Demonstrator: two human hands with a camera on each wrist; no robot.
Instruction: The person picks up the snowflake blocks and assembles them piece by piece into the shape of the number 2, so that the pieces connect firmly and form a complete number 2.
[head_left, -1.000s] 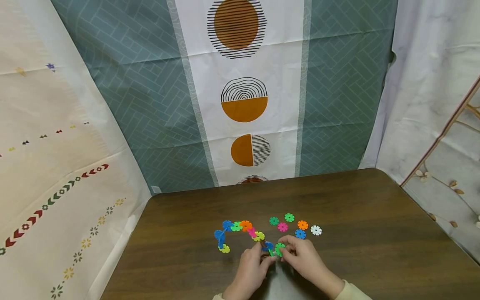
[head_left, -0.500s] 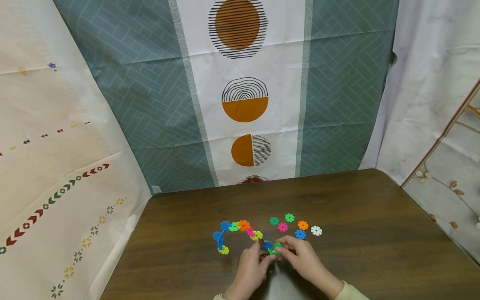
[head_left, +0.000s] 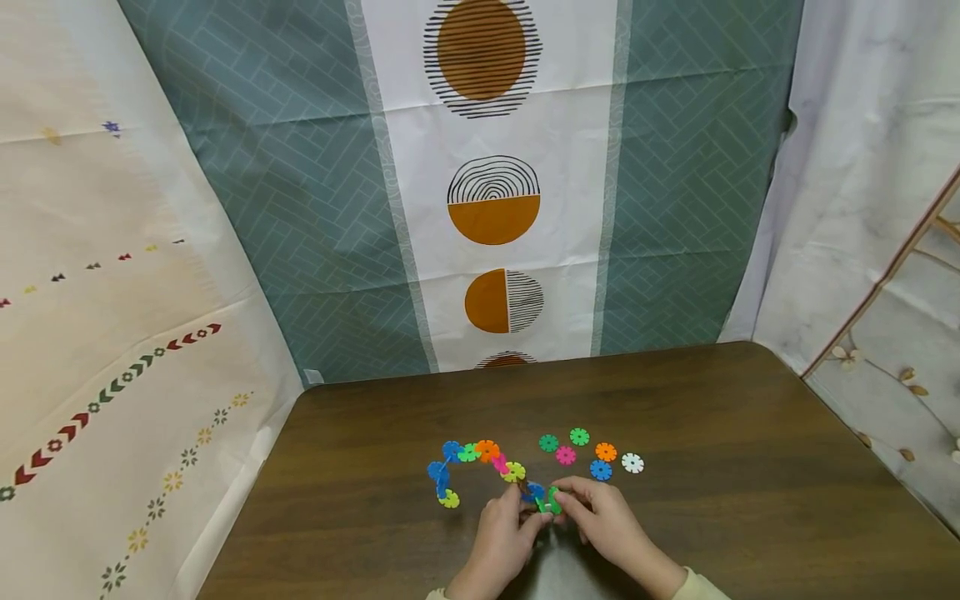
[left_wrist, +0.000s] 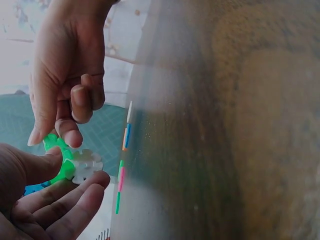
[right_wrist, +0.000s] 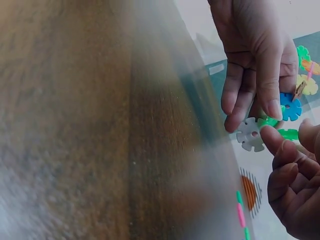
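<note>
A chain of notched flower-shaped plastic discs (head_left: 487, 451) curves across the table from a yellow disc (head_left: 449, 499) to my hands. My left hand (head_left: 498, 533) pinches a green disc at the chain's near end, beside a blue disc (right_wrist: 291, 109) and a brown one (right_wrist: 300, 90). A white disc (left_wrist: 88, 166) sticks out there, past the left thumb. Between thumb and index finger my right hand (head_left: 611, 521) pinches another green disc (right_wrist: 288, 134), right at the chain's end. Fingers partly hide the place where these discs meet.
Several loose discs lie flat beyond the right hand: a dark green (head_left: 549, 442), a light green (head_left: 580, 437), a pink (head_left: 566, 455), an orange (head_left: 606, 452), a blue (head_left: 601, 470) and a white one (head_left: 632, 462). Printed cloths (head_left: 300, 208) hang behind the brown table (head_left: 712, 433).
My right hand has brought its green disc left to the chain's end, and the disc has turned more edge-on. The left hand has stayed nearly still; the loose discs lie as before.
</note>
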